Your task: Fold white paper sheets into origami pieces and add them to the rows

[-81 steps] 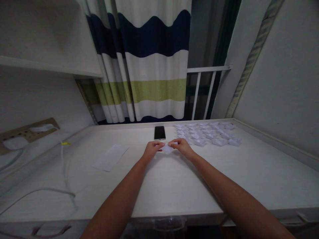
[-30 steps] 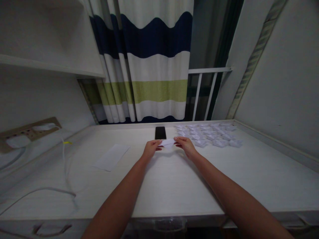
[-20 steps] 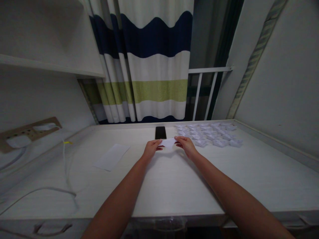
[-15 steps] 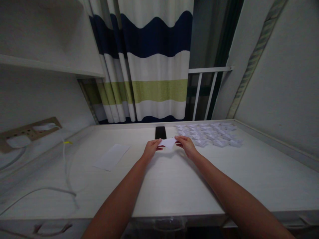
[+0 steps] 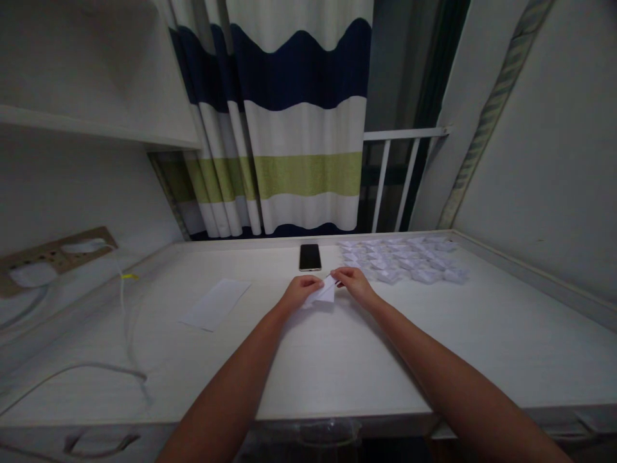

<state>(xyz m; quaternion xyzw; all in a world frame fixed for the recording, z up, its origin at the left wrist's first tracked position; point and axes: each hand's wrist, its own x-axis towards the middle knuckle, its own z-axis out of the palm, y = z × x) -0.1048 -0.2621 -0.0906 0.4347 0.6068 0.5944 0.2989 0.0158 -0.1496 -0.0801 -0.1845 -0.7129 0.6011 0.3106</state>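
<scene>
Folded white paper point(image 5: 326, 293) is held between two bare hands, above the near-middle of a white desk point(image 5: 347, 373). By the left hand point(image 5: 299, 292) the paper is grasped at its left side, with the thumb laid over the top; the fingers beneath are partly hidden. By the right hand point(image 5: 355, 285) the upper right corner is pinched between thumb and fingers. A pointed flap is seen hanging toward the near side, between the two hands. Whether the desk is touched by the lower edge of the paper cannot be told.

Just beyond the left hand, a phone point(image 5: 310, 257) is laid flat, its dark screen uppermost. Beyond and to the right of the right hand, folded paper pieces point(image 5: 405, 258) are arranged in close rows; their details are blurred. To the left of the left hand, well apart from it, a flat white sheet point(image 5: 215, 304) is placed at a slant. Farther left, a pale cable point(image 5: 122, 296) is marked by a yellow tie point(image 5: 129, 276). Well beyond both hands, a striped curtain point(image 5: 303, 128) is hung.
</scene>
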